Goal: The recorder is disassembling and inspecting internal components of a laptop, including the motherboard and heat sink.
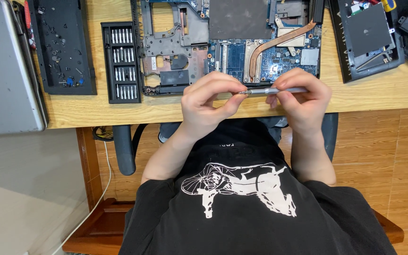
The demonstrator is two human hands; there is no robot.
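My right hand point(301, 97) grips the silver handle of a slim screwdriver point(279, 90), held level just above the near edge of the wooden table point(95, 111). My left hand point(211, 101) pinches the tool's tip end between thumb and fingers. Both hands hover in front of an opened laptop chassis point(232, 42), whose blue circuit board and copper heat pipe point(272, 45) lie bare.
A black case of screwdriver bits point(121, 61) lies left of the chassis. Further left sit a black tray with small screws point(64, 47) and a grey laptop lid point(3, 71). Black laptop parts point(369, 35) rest at the right. Wood floor lies below.
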